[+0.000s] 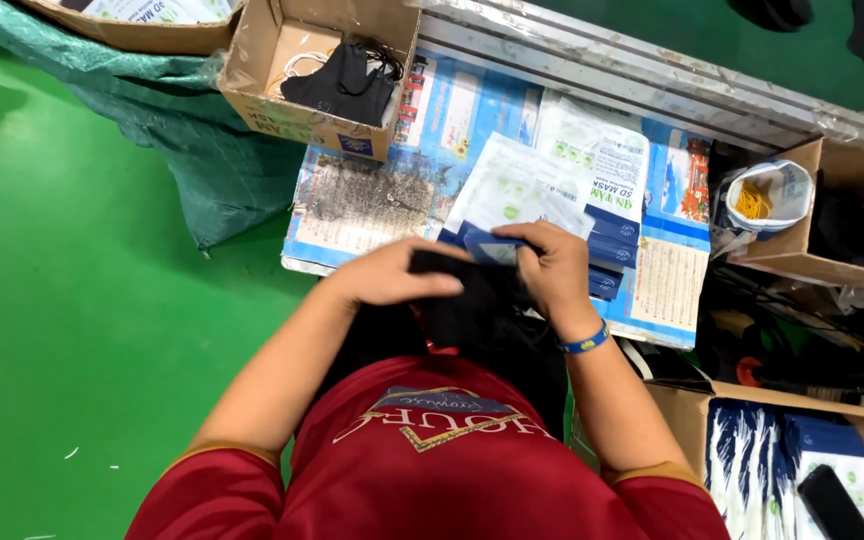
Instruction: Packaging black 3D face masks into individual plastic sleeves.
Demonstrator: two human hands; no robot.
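Head view: printed worktop [372, 200] over green floor [102, 300]

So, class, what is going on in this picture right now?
A person in a red shirt works over a low board covered with printed sheets. Both hands meet on a bundle of black masks: the left hand lies over its top, while the right hand pinches the edge of a blue and white packet just behind it. A cardboard box with more black masks stands at the far left, and another box of packets sits at the near right.
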